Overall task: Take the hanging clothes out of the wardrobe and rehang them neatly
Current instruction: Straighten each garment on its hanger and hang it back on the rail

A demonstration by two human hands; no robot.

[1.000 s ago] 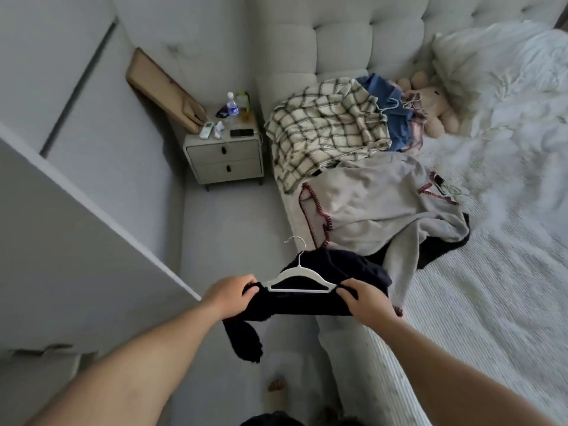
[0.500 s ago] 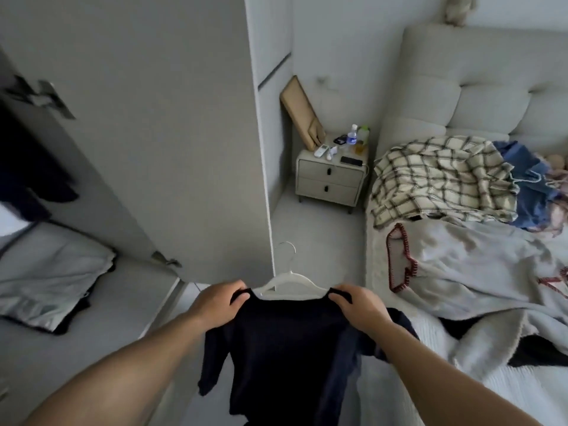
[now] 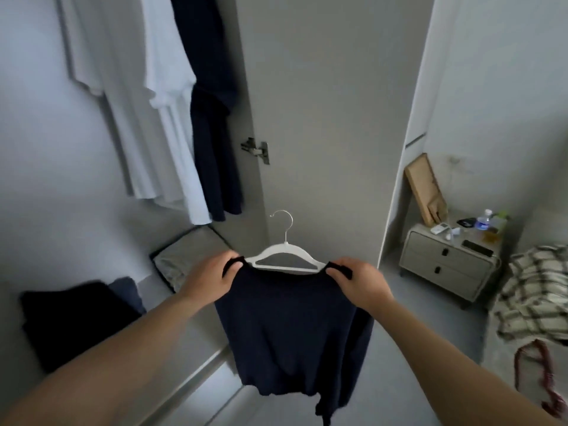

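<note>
The left hand [image 3: 209,279] pinches the left shoulder of the dark top [image 3: 285,327], fingers curled over the cloth and the hanger [image 3: 284,256] end beneath it. The right hand [image 3: 358,281] grips the right shoulder the same way. Between them the white hanger sits in the neckline, its hook upright and free, in front of the open wardrobe door [image 3: 322,118].

The top hangs straight down from the two grips, limp and smooth, with one sleeve trailing at the lower right. It looks light and soft, likely a knit that will slide along the hanger arms if tilted. The shoulders are a sound hold for squaring it. To hang it, one hand should probably shift to the hanger's neck, just under the hook, so the other can steady the cloth.

Up and to the left, white shirts [image 3: 144,103] and a dark garment [image 3: 212,112] already hang inside the wardrobe. Folded dark clothes [image 3: 70,321] lie at the left of its floor. To the right a nightstand [image 3: 445,265] stands by the wall, and a checked garment [image 3: 538,290] lies at the bed's edge.
</note>
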